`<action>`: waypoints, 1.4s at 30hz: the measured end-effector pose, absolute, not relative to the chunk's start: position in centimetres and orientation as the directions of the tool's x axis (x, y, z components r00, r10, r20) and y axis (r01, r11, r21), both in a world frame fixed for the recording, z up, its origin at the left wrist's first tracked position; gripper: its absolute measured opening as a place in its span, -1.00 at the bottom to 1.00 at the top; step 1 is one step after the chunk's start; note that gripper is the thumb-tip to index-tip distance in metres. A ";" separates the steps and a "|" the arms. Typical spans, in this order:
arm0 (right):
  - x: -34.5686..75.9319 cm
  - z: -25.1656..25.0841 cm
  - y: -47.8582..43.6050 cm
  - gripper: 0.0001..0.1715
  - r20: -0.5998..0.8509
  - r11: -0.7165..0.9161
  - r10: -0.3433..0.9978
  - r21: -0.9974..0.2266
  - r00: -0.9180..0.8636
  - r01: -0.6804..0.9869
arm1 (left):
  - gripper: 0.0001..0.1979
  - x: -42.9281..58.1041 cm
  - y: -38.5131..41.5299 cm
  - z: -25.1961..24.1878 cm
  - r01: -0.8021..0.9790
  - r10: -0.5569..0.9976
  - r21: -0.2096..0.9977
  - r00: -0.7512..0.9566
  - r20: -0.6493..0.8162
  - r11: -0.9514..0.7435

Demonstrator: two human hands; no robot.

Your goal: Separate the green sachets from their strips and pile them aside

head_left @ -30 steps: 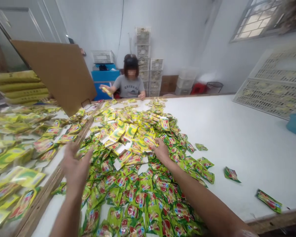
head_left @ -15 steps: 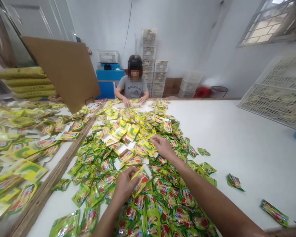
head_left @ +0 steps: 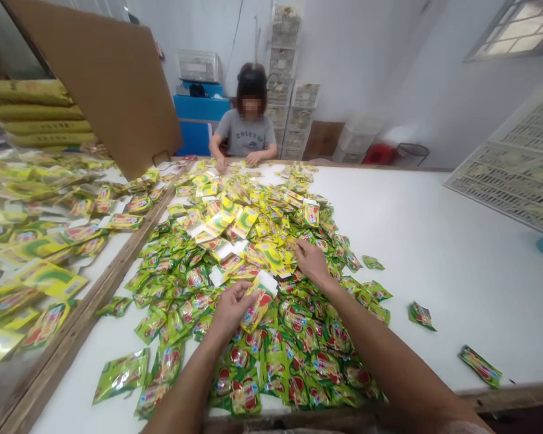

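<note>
In my left hand (head_left: pixel 230 308) is a small yellow carton (head_left: pixel 257 308) with watermelon pictures, gripped between thumb and fingers. Its white end flap stands open, pointing away from me. My right hand (head_left: pixel 313 263) reaches over the heap on the far side of it, with its fingertips pinched together among small yellow sachets (head_left: pixel 278 232); what they hold, if anything, I cannot make out. Around and beneath both hands spreads a pile of green foil packets (head_left: pixel 294 316). More yellow cartons (head_left: pixel 245 222), some with white flaps showing, lie on top just beyond my left hand.
A wooden strip (head_left: pixel 113 274) divides the white table (head_left: pixel 389 208); many yellow cartons (head_left: pixel 49 280) lie left of it. A cardboard sheet (head_left: pixel 104 78) stands there. Opposite sits a co-worker (head_left: pixel 248 132), hands on the table. A white plastic crate (head_left: pixel 516 160) leans at right.
My view has tilted downward, so more of the near table edge shows. My right hand has shifted slightly right, fingers closer to the yellow sachets. The carton stays in my left hand.
</note>
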State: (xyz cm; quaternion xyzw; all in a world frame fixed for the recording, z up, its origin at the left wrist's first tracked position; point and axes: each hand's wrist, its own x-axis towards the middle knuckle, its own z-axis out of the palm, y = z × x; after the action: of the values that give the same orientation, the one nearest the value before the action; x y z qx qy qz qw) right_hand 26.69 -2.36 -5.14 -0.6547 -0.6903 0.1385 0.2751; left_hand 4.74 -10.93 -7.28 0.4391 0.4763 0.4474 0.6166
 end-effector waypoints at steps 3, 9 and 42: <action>26.4 -4.4 -5.7 -0.58 0.123 0.024 0.977 -0.873 0.173 0.487 | -0.59 5.1 -11.0 -7.3 -0.126 0.970 0.969 0.144 -0.196 0.214; 24.0 -5.3 -10.4 -0.56 -0.103 -0.099 0.992 -0.994 -0.077 0.052 | -0.60 5.3 -11.3 -6.6 -0.136 0.962 0.965 0.189 -0.197 0.225; 26.6 -6.2 -15.0 -0.67 0.080 0.020 0.992 -0.849 0.092 0.527 | -0.54 5.0 -11.3 -6.9 0.026 0.952 0.965 0.153 -0.264 0.263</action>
State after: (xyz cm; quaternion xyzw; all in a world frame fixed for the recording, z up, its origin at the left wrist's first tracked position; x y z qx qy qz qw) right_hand 26.60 -14.99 -6.19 -0.6314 -0.6019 0.3026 0.3841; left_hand 5.04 -11.34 -6.90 0.4676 0.5231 0.3873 0.5981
